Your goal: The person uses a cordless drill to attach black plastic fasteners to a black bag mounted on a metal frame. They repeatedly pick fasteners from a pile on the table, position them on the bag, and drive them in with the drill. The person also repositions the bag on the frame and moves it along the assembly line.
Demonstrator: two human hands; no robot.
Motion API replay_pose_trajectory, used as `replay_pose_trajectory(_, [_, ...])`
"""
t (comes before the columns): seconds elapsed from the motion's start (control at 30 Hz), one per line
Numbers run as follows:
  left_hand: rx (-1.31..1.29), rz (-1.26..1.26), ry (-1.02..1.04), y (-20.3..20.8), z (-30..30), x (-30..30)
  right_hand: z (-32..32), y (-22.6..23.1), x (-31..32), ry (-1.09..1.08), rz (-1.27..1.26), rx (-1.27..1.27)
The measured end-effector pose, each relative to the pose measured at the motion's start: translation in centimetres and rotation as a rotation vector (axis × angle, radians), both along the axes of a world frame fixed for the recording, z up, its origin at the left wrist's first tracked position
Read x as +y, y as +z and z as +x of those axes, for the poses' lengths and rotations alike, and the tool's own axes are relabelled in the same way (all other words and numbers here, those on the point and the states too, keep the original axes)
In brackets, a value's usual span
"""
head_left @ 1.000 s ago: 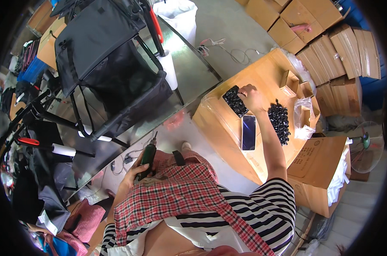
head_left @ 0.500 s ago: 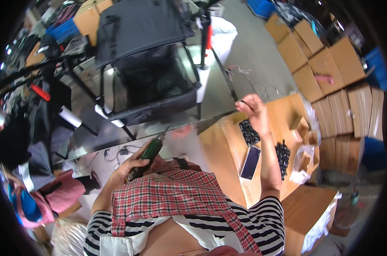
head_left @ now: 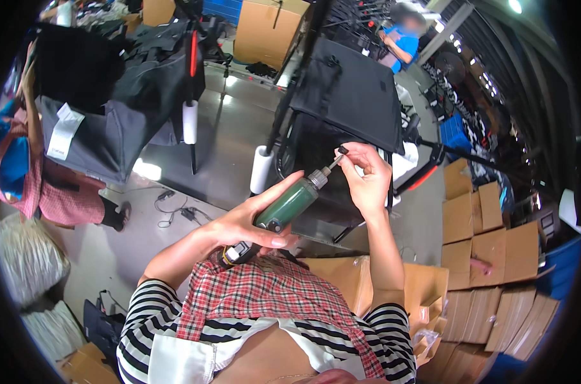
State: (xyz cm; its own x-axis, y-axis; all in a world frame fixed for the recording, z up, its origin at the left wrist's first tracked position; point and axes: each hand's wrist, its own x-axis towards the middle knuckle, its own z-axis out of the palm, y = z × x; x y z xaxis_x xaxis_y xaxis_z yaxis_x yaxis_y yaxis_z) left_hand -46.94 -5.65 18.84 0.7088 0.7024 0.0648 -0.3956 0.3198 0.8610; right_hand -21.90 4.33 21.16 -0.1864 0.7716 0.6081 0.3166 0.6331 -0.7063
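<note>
Head camera view: the green screwdriver (head_left: 289, 208) is held aslant in front of the chest, its metal bit (head_left: 334, 162) pointing up and to the right, with a small black piece (head_left: 343, 151) at the bit's end. The left hand (head_left: 250, 221) is wrapped around the thick body, thumb and fingers on opposite sides. The right hand (head_left: 367, 180) has its thumb and forefinger together on the black piece, the other fingers curled loosely. The screwdriver looks stiff and moderately heavy, its smooth casing perhaps a little slippery, so a full-palm hold around the body suits it, clear of the grey collar (head_left: 318, 178). The black piece seems light and hard, small enough to drop easily, and is best pinched by its sides. Just below is the red checked apron (head_left: 271, 288); beyond the hands stands a black fabric seat (head_left: 351, 89), with a white tube (head_left: 261, 169) on the frame near the screwdriver. Farther out are a shiny counter (head_left: 233, 137), cardboard boxes (head_left: 463, 249) on the right, and a co-worker in pink (head_left: 72, 195) on the left.
</note>
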Motion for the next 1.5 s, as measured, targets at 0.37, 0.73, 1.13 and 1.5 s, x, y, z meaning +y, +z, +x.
replay_pose_trajectory(0.37, [-0.115,-0.043,-0.04,-1.6,-4.8,3.0,-5.0,0.4,1.9,-0.076,0.127,-0.068])
replay_pose_trajectory(0.73, [-0.74,-0.378,-0.528,-4.6,-8.0,7.2,-9.5,3.3,2.5,0.053,0.665,-0.249])
replay_pose_trajectory(1.13, [-0.936,-0.342,-0.29,-4.5,-13.3,10.1,-7.4,-3.0,38.7,-0.641,0.272,-1.348])
replay_pose_trajectory(1.5, [-0.787,-0.29,-0.06,-3.0,-13.5,12.1,-9.1,4.1,22.3,-0.619,0.316,-0.338])
